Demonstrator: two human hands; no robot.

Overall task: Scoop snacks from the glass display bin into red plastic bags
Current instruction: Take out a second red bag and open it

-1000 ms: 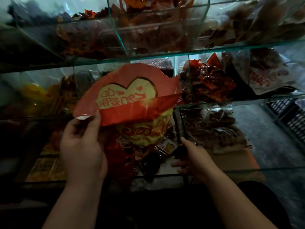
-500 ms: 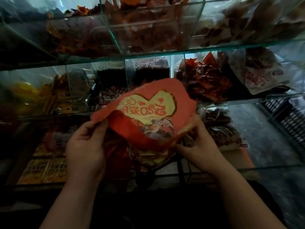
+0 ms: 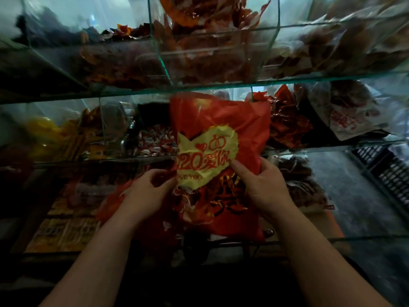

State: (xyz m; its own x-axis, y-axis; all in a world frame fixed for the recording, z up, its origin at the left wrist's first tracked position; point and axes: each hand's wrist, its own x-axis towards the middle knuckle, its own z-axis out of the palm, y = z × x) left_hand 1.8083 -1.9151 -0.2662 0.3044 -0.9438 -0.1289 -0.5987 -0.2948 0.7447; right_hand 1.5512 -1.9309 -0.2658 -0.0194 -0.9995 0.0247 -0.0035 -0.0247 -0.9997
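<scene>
Red plastic bag [image 3: 221, 120] raised upright.
Right hand [image 3: 263, 185] now pinches its lower edge; left hand [image 3: 148, 191] shifts beneath it.

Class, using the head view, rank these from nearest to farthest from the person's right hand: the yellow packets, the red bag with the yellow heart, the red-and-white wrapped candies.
1. red bag: at the centre, pinched by the right hand itself.
2. wrapped candies: in the middle-shelf bin, just left of the bag.
3. yellow packets: at the far left of that same shelf.
</scene>
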